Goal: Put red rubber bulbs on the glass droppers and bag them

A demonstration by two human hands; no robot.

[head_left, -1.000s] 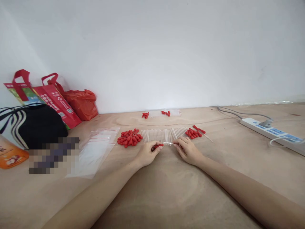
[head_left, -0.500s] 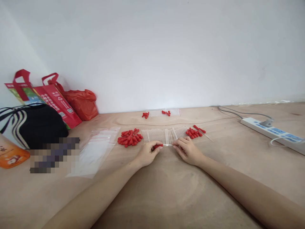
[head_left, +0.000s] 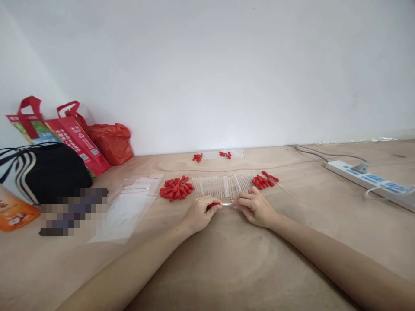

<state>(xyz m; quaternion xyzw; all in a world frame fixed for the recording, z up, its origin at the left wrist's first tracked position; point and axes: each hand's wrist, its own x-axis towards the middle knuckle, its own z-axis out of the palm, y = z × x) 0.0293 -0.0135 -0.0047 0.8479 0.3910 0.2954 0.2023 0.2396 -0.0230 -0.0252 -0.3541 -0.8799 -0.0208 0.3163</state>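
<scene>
In the head view, my left hand [head_left: 201,212] pinches a red rubber bulb [head_left: 214,204] between thumb and fingers. A clear glass dropper tube [head_left: 227,204] runs sideways from the bulb to my right hand [head_left: 254,208], whose closed fingers grip its other end. How deep the tube sits in the bulb is hidden by the fingers. Just beyond both hands lies a row of clear dropper tubes [head_left: 210,186]. A heap of red rubber bulbs [head_left: 177,188] is left of the row, and a smaller pile of bulbs [head_left: 263,182] is on its right.
Bulb-topped droppers [head_left: 270,176] lie at the right. Clear zip bags [head_left: 125,209] rest on the left. Behind them stand a black drawstring bag [head_left: 61,172], a red plastic bag [head_left: 112,142] and an orange pouch [head_left: 17,211]. A power strip [head_left: 372,179] with cables is far right.
Both hands have come slightly closer to me, with the bulb and tube still held between them. My right fingers have curled a little more. The loose pieces look unmoved.
</scene>
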